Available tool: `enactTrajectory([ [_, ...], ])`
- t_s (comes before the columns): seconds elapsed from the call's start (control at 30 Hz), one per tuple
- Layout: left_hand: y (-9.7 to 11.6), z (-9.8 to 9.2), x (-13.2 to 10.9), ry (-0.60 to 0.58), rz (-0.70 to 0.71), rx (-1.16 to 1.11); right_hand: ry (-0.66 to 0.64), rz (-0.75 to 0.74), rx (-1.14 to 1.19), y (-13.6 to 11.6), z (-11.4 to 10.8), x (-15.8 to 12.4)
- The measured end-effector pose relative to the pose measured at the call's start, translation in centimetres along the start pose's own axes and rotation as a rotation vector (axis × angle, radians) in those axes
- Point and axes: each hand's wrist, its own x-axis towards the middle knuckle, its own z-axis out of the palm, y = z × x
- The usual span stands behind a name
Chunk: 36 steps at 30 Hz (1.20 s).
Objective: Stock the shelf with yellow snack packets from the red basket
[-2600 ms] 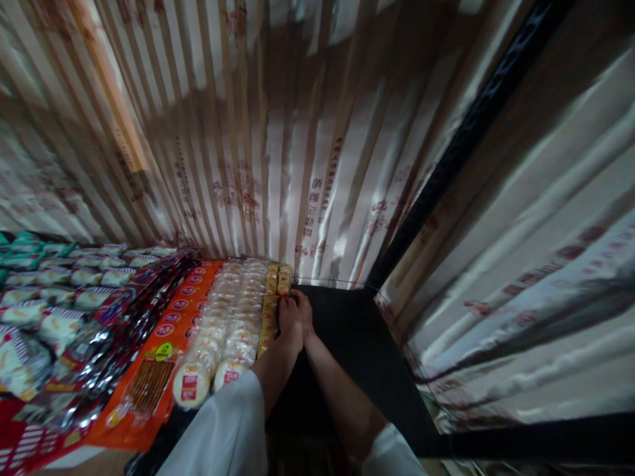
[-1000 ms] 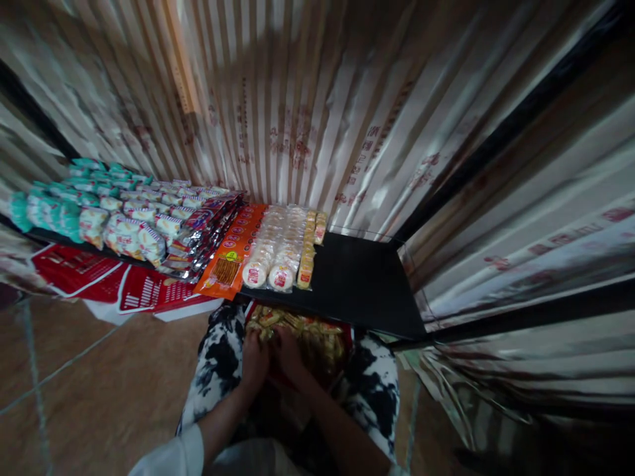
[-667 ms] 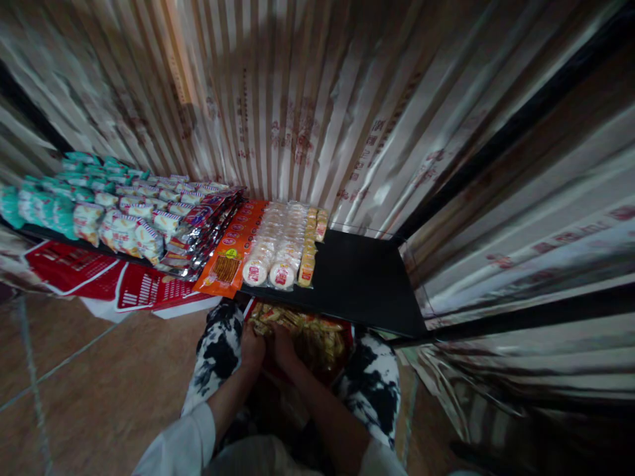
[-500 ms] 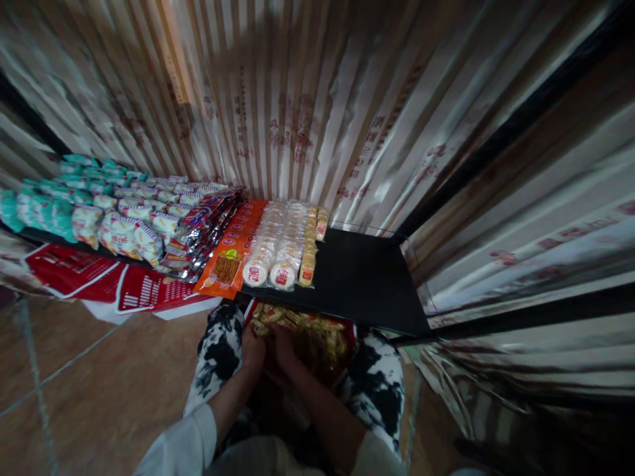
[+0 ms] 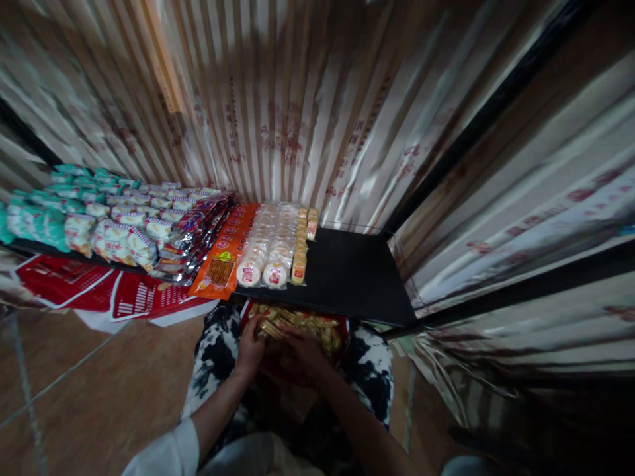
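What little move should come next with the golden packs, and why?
Perhaps lift the golden packs between the left grip and right grip to the black shelf: at its back, a short yellow stack sits beside a longer yellow row, with bare shelf in front of the short one.

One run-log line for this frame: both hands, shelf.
left hand: at gold-wrapped snacks | right hand: at same snacks | grip: unclear, dim | black shelf: yellow packs beside round white packs
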Motion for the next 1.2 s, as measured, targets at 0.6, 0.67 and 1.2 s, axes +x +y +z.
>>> enactTrajectory([
  [0.6,11.8,4.8,-2.6,-0.290,-0.323,-0.580,0.119,-0.015,0.388,-9.3,-6.8,-0.7],
  [0.67,12.5,5.8,-2.6,-0.276,-0.372,-0.628,0.181,-0.060,0.294,-9.2,-7.0,-0.1],
  [1.2,18.3,13.4,2.5,-0.149,-0.491,-0.513,0.426,-0.389,-0.196,-12.0,-11.6,9.2],
])
